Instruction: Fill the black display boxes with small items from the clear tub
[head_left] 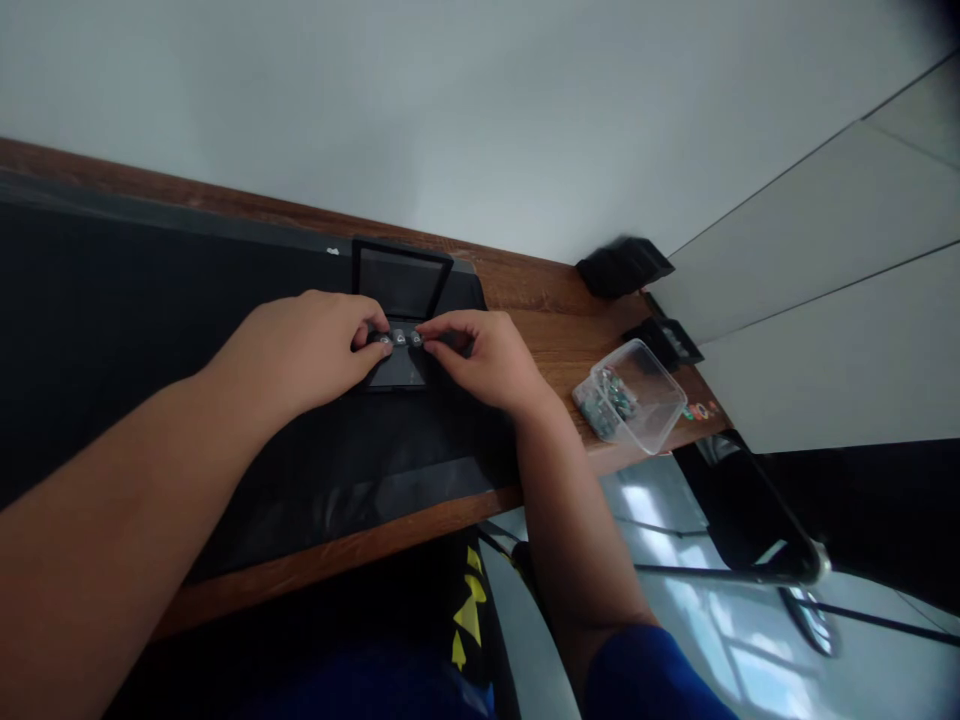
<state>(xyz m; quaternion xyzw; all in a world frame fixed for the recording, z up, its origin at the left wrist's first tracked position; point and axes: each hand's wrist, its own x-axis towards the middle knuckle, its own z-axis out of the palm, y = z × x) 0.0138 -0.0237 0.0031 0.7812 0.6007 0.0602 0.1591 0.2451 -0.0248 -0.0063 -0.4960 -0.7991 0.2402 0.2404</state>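
A flat black case (396,372) lies on a dark mat, its framed lid (401,283) raised at the back. Across the case runs a short row of small, shiny, clear round pieces; the middle one (400,338) shows between my hands. My left hand (315,345) pinches the left-end piece (385,340) between thumb and fingers. At the other end, the thumb and index finger of my right hand (487,355) close on the right-end piece (416,339). The pieces are too small for me to tell their exact kind.
A clear plastic tub (649,395) with many small coloured pieces stands to the right on the wooden desk (525,290). Behind it are two black boxes (626,266) (664,342). Small coloured rings (701,411) lie near the desk's right end. A pale wall rises behind.
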